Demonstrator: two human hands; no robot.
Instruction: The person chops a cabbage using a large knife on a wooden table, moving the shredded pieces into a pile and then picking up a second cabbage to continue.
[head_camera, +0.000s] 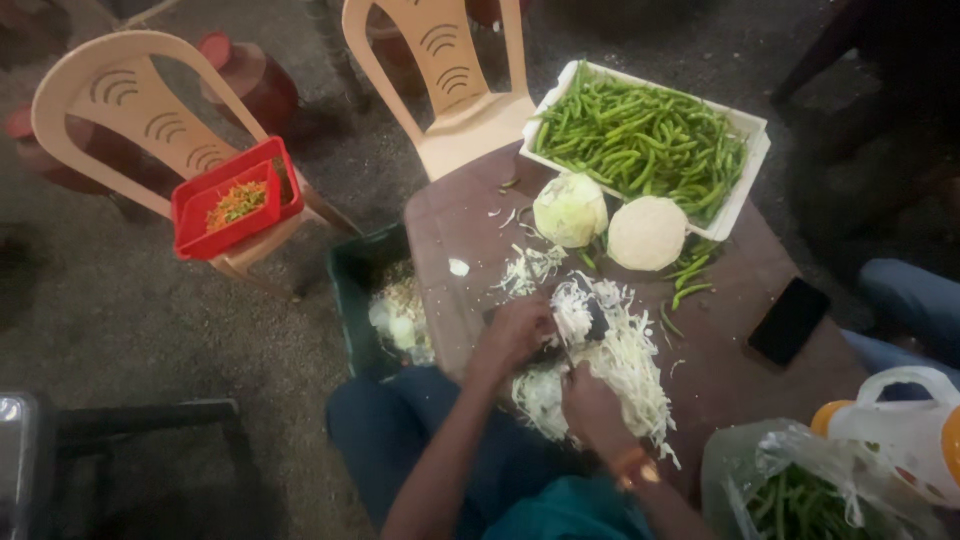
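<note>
The left hand (512, 335) lay curled, fingers pressed together, on a wedge of cabbage (574, 316) at the near edge of the brown table (455, 215). The right hand (592, 408) rested closed in the heap of shredded cabbage (630, 365); what its fingers pinched could not be told. Two cut cabbage halves (610, 222) sat just beyond, touching a white rectangular tray (745, 190) of green chillies. A red square basket (235, 208) stood on a beige chair, a clear plastic bag (800, 480) at lower right, and a flat black phone (789, 320) lay right of the shreds.
</note>
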